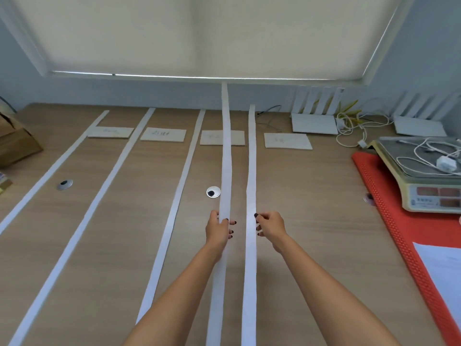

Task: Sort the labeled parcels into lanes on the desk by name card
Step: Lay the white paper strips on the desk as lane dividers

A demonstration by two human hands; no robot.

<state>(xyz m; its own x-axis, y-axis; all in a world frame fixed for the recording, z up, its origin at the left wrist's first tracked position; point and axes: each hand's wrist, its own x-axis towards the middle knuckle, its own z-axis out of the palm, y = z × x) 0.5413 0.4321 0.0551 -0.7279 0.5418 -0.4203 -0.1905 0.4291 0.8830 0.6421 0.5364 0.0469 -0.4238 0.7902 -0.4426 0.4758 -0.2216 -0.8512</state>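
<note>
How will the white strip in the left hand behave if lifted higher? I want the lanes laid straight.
The white strip is probably floppy: it bends and wavers along its length above the desk. It looks thin and light, so the left hand pinching it may let its far end sway or twist.

White paper strips (225, 146) on tan woodgrain desk (311, 196); red ribbed mat (389, 208); cream cards (163, 134).
</note>
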